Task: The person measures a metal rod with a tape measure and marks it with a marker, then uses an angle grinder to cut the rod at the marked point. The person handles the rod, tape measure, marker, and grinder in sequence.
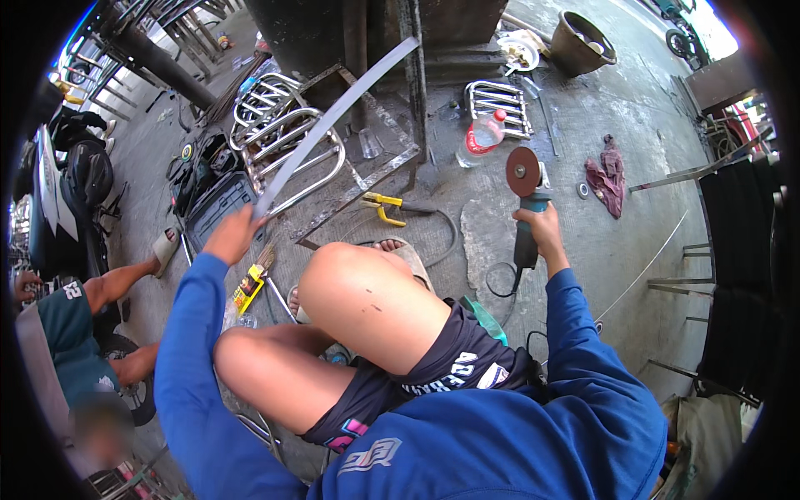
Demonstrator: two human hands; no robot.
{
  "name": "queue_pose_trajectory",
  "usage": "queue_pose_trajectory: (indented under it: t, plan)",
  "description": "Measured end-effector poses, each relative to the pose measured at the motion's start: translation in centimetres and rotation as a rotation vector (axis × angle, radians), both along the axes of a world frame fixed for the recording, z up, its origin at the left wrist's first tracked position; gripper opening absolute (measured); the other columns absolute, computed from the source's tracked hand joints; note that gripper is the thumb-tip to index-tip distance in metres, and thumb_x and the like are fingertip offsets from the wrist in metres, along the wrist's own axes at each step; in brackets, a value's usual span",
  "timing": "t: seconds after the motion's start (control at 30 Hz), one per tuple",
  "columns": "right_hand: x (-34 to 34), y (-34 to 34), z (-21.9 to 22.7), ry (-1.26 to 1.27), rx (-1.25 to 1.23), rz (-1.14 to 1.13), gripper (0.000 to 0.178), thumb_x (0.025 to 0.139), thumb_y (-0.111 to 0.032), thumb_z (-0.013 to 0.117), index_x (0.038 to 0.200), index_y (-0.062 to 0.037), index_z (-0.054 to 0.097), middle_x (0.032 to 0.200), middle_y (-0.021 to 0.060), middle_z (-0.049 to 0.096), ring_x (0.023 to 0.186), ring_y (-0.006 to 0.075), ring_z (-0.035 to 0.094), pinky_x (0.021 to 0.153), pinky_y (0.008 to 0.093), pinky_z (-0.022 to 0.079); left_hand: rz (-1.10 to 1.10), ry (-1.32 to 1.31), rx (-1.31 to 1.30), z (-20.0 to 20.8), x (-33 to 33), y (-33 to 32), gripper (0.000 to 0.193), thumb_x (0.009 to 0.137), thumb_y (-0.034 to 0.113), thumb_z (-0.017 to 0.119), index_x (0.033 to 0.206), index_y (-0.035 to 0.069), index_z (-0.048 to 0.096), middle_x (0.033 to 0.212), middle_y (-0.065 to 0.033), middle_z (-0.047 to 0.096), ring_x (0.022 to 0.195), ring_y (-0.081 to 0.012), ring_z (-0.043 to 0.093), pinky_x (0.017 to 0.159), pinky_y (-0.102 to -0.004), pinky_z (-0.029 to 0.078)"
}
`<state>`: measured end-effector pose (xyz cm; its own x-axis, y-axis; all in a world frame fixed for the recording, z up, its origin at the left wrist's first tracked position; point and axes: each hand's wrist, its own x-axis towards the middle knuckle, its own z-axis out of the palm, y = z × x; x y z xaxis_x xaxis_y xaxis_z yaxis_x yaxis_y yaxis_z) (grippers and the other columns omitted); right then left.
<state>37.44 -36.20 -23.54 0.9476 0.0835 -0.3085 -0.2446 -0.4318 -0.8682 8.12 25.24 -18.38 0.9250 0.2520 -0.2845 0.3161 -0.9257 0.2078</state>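
My left hand (231, 235) is closed round the lower end of a long flat metal strip (337, 112), which slants up and to the right over the bent steel tubing. My right hand (543, 229) grips the body of an angle grinder (527, 218). Its brown disc (525, 171) points away from me and stands apart from the strip. A rusty angle-iron frame (385, 172) lies beyond my knees. Between the two hands, on the ground, is a yellow welding electrode holder (385, 208) with a dark cable.
Shiny bent tube pieces (300, 162) lie by an open dark tool case (221, 208). A plastic bottle (481, 140), a maroon rag (607, 177) and a bucket (581, 46) are farther off. Another person (75, 333) sits at left near a motorcycle (62, 196). Black chairs (737, 267) line the right.
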Motion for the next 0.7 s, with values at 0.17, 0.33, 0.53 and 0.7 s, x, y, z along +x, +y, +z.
queue_pose_trajectory:
  t: [0.17, 0.33, 0.53, 0.7]
  plan:
    - [0.8, 2.1, 1.6, -0.061, -0.087, 0.049, 0.049, 0.071, -0.015, 0.09, 0.112, -0.0022, 0.067, 0.099, 0.0079, 0.073, 0.086, 0.0188, 0.07, 0.077, 0.0364, 0.057, 0.0, 0.087, -0.084, -2.5, 15.6, -9.3, 0.042, 0.109, 0.039, 0.056, 0.123, -0.001, 0.058, 0.117, -0.0323, 0.069, 0.112, -0.0479, 0.067, 0.097, -0.0582, 0.051]
    - [3.0, 4.5, 4.2, -0.062, -0.258, 0.207, 0.062, 0.066, -0.027, 0.093, 0.115, 0.0021, 0.069, 0.106, 0.0148, 0.077, 0.095, 0.0265, 0.074, 0.087, 0.0396, 0.058, -0.139, -0.53, 0.323, -7.1, 20.6, -14.7, 0.05, 0.108, 0.044, 0.056, 0.136, 0.002, 0.063, 0.14, -0.016, 0.056, 0.129, -0.0335, 0.055, 0.109, -0.0475, 0.046]
    - [7.4, 9.8, 6.3, -0.144, -0.363, 0.4, 0.07, 0.062, -0.033, 0.092, 0.117, 0.003, 0.07, 0.106, 0.0193, 0.077, 0.098, 0.0322, 0.075, 0.091, 0.0397, 0.057, 0.041, -0.71, -0.061, -11.2, 26.5, -16.4, 0.042, 0.111, 0.043, 0.049, 0.127, 0.005, 0.062, 0.107, -0.022, 0.074, 0.103, -0.0423, 0.069, 0.094, -0.0524, 0.054]
    - [10.5, 14.2, 6.5, -0.19, -0.487, 0.577, 0.077, 0.063, -0.035, 0.092, 0.125, 0.0029, 0.068, 0.11, 0.0219, 0.077, 0.102, 0.0351, 0.074, 0.095, 0.0402, 0.056, 0.128, -0.306, -0.179, -11.3, 27.0, -15.6, 0.044, 0.113, 0.048, 0.044, 0.133, 0.011, 0.057, 0.106, -0.0277, 0.075, 0.097, -0.0512, 0.072, 0.083, -0.062, 0.057]
